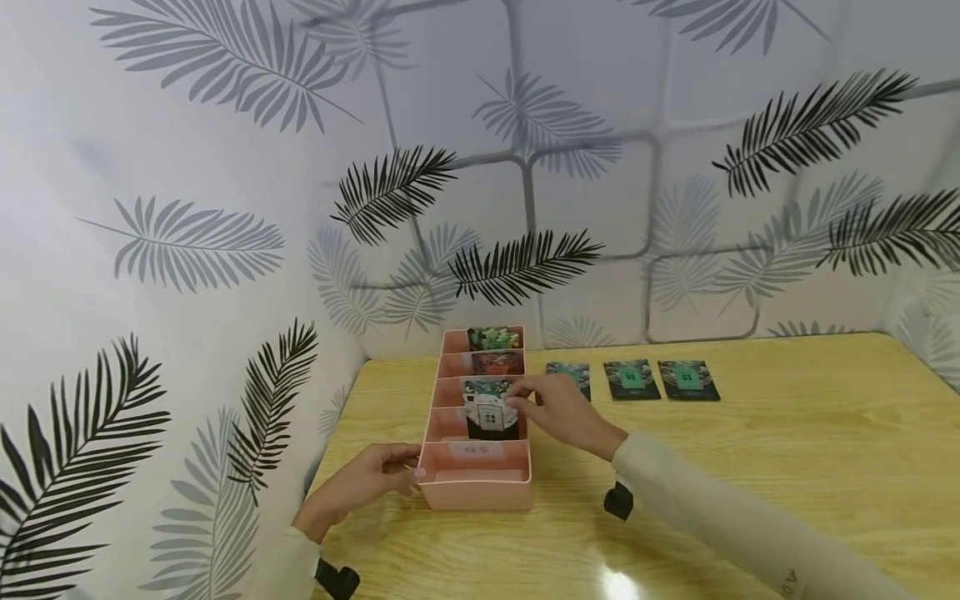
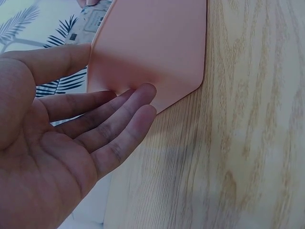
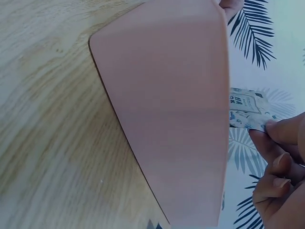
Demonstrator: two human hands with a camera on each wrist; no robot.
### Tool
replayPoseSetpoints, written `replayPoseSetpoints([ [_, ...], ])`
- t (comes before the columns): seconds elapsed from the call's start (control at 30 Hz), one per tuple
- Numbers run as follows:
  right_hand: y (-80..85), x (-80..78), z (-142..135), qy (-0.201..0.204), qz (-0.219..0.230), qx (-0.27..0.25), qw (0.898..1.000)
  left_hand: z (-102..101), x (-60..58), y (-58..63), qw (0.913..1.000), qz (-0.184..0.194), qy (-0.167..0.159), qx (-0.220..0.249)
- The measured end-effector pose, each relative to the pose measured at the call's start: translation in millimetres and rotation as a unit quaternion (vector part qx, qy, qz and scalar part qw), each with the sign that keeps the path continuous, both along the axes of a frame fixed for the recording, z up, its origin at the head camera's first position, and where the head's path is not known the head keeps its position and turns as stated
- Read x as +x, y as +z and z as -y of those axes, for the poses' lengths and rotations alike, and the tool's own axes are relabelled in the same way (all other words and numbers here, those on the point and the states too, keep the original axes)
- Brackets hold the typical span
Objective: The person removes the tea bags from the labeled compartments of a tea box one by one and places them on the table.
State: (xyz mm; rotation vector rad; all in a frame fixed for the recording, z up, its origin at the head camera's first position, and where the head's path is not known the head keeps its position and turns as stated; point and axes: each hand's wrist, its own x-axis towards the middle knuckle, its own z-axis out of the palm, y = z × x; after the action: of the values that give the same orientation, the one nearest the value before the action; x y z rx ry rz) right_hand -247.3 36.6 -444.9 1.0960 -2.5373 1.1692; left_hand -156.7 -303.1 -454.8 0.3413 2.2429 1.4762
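One pale, dark-based pouch (image 1: 489, 421), upright in or just above the second compartment from the front of one pink box (image 1: 480, 498), near the left edge of the bench (image 1: 787, 467); your right grip (image 1: 564, 414) pinches its upper right corner; your left grip (image 1: 366, 480), loosely spread, touches the box's near left corner; pouch probably light, pliant, slick; best taken by its top edge.

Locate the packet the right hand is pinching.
In the head view, the packet shows just left of the right hand, at the pink box, behind its front compartment.
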Motion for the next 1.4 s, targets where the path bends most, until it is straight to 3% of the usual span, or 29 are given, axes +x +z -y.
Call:
replayPoseSetpoints([
  [0.3, 22.4, 0.3, -13, -0.009, -0.032, -0.024, 0.999, 0, 1.0, 1.7, 1.0000, 0.002, -0.001, 0.008],
  [0.6, 33.0, -2.9, -35, -0.034, -0.019, -0.037, 0.999, 1, -0.7, -0.2, 1.0000, 0.005, 0.006, 0.001],
  [1.4, 17.7, -11.0, -124, -0.112, -0.031, -0.008, 0.993, 0, -0.7, -2.9, 0.9999, -0.006, -0.007, 0.006],
])
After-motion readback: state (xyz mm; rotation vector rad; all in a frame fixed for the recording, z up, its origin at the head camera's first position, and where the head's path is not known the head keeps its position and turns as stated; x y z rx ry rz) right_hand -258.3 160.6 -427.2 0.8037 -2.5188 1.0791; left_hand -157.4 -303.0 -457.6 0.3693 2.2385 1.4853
